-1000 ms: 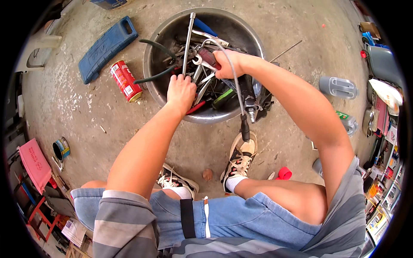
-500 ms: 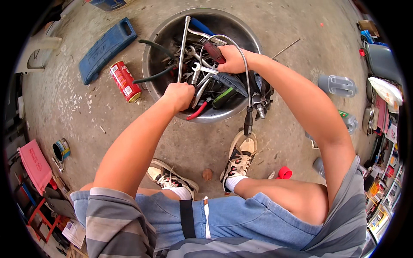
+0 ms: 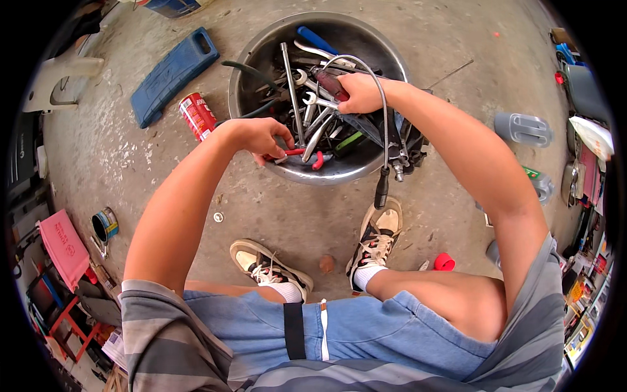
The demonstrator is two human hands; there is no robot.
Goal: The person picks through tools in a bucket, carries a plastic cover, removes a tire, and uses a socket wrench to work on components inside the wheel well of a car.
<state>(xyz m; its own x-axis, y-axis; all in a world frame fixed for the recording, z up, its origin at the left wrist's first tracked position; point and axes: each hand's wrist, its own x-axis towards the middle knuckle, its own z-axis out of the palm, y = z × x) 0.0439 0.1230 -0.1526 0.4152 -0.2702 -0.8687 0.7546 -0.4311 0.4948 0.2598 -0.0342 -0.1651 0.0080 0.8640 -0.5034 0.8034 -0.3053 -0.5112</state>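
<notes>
My right hand [image 3: 363, 93] reaches into a round steel bowl [image 3: 238, 98], its fingers closed around a screwdriver's dark red handle [image 3: 330, 84]. My left hand [image 3: 266, 136] is over the bowl's near left rim, fingers apart and loosely curved. Its lower fingertips are at a red-handled tool [image 3: 318, 161], partly hidden among the others. Beside that hand, a long metal bar [image 3: 291, 91] leans across the pile. Open-end wrenches [image 3: 312, 101] lie between my hands. A flexible cable-like shaft [image 3: 385, 124] with a black end arches over my right wrist and hangs outside the rim.
Left of the bowl are a blue plastic case [image 3: 173, 75] and a red spray can [image 3: 196, 116]. Grey clear jugs [image 3: 522, 129] stand at the right. A red cap [image 3: 444, 262] lies by my shoe [image 3: 379, 242]. An open tin [image 3: 104, 224] sits at far left.
My left hand has left the lower end of the long bar and moved left, its fingers opening. The red-handled tool now lies differently. My right hand stays on the screwdriver handle.
</notes>
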